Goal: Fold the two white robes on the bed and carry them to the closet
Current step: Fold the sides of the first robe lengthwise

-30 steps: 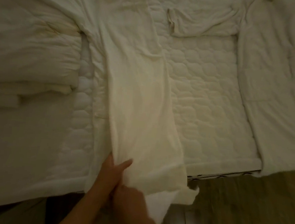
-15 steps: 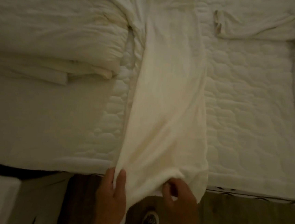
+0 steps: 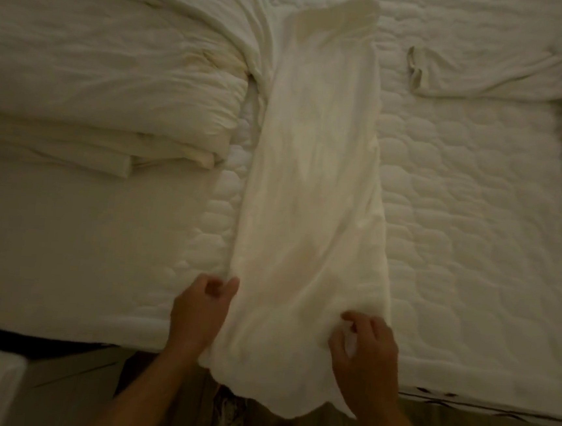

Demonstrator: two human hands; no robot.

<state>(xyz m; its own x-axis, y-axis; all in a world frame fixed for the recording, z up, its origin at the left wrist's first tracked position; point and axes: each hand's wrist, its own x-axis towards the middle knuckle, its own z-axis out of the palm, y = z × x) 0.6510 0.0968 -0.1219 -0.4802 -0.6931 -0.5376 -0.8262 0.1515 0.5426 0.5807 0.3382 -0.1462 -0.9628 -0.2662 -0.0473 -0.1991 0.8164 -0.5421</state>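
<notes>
white robe lengthwise, away from bed edge

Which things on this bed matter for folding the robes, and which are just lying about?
For the job: long white robe folded lengthwise, gripped by left hand and right hand; second white robe spread at right.
Lying about: stacked white folded bedding at left; quilted white mattress.

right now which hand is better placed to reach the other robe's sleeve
Right, probably: the right hand grips the folded robe's right edge, the side where the sleeve lies; the left hand would cross.
</notes>
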